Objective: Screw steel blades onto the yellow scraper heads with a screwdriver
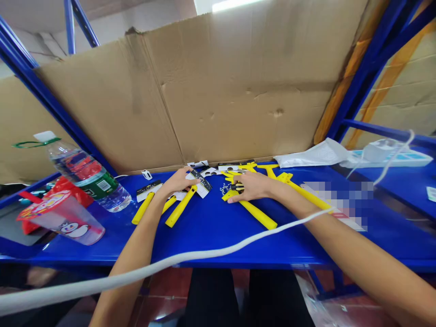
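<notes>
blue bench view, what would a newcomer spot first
Bright yellow handles scattered across the blue metal bench catch the eye first, the left hand and right hand among them. Behind, a large cardboard sheet fills the back, and a clear water bottle lies at the left.

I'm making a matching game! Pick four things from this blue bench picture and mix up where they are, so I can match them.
Things:
1. Clear plastic water bottle
2. Flat brown cardboard sheet
3. Long yellow handle
4. Crumpled white plastic bag

Places:
A. Standing behind the blue bench
B. Under the right hand
C. Lying on its side
D. At the bench's back right

Pairs: 1-C, 2-A, 3-B, 4-D
</notes>
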Tool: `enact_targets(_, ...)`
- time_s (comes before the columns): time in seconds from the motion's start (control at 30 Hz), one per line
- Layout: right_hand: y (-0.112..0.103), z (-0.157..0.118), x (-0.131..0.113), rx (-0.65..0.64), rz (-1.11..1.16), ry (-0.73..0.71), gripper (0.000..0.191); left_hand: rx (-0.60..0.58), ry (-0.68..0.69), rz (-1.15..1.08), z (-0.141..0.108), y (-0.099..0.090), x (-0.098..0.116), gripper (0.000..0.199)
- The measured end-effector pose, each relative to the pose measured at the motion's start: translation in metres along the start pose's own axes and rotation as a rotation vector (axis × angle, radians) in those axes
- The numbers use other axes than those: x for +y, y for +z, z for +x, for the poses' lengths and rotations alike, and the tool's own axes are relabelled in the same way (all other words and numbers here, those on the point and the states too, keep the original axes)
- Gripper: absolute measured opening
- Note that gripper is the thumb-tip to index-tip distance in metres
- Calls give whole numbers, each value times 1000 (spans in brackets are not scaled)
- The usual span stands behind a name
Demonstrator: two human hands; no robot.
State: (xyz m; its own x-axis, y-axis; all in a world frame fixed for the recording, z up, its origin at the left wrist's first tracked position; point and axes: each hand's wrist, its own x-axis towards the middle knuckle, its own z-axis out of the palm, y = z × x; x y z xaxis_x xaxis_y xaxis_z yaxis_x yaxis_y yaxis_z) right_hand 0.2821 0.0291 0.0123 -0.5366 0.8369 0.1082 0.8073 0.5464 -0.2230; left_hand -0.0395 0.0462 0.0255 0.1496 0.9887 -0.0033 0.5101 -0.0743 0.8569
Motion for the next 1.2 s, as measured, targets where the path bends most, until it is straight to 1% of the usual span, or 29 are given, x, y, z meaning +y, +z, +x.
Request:
enact_targets(0.03,-1,-1,-2,-57,-24,-4,76,-15,-12,65,0,-2,0,68)
enact_targets(0.1,-3,-3,-7,-117,-41,-18,69,-39,-17,184,1,-6,0,68)
enact_targets(0.17,-5,-4,-10,-116,-21,-19,62,-53,-6,289,2,-11,0,65)
enact_targets(0.23,-8,-4,-11,-68,16,-7,63,-65,10,376,3,-16,-2,63)
enact_targets(0.27,-10,-4,-11,-22,36,4,65,-69,17,413,4,-18,-4,64)
enact_targets(0.33,-13,-4,-10,114,95,16,66,-73,28,471,5,-22,-8,69)
enact_targets(0.43,-19,-4,-10,379,231,28,70,-38,51,538,5,-26,-11,81)
enact_targets(0.5,-22,-3,-10,552,308,55,76,15,101,570,3,-24,-7,81)
enact_targets(0.57,-23,-3,-12,696,361,75,79,72,202,553,-2,-15,4,73)
enact_targets(0.6,-23,-2,-14,754,388,78,80,97,304,494,-5,-6,11,64)
enact_targets(0.63,-23,-2,-15,802,419,76,79,103,385,389,-9,5,19,59)
enact_targets(0.67,-22,-2,-18,841,450,72,77,54,435,261,-14,18,26,58)
enact_targets(0.73,-18,-2,-23,889,508,61,75,-140,459,-24,-24,48,36,58)
enact_targets(0.77,-16,-2,-25,896,532,55,74,-228,445,-155,-28,63,39,60)
enact_targets(0.83,-12,-2,-30,879,565,59,72,-304,404,-327,-35,89,42,64)
enact_targets(0.9,-9,-2,-32,831,579,75,69,-334,350,-434,-39,105,41,63)
enact_targets(0.93,-9,-2,-31,803,575,85,67,-353,316,-461,-40,107,41,63)
enact_targets(1.0,-11,-1,-25,751,537,93,67,-379,260,-491,-39,102,41,68)
enact_targets(1.07,-16,-1,-15,703,451,76,69,-384,220,-499,-37,89,40,77)
enact_targets(1.1,-18,-1,-8,670,392,54,67,-381,199,-489,-36,81,38,79)
enact_targets(1.13,-20,-1,-2,607,323,25,60,-375,170,-476,-35,75,36,79)
enact_targets(1.17,-22,-1,5,517,247,9,51,-370,134,-467,-33,69,34,79)
enact_targets(1.2,-23,0,11,394,161,-3,46,-364,95,-461,-32,65,31,78)
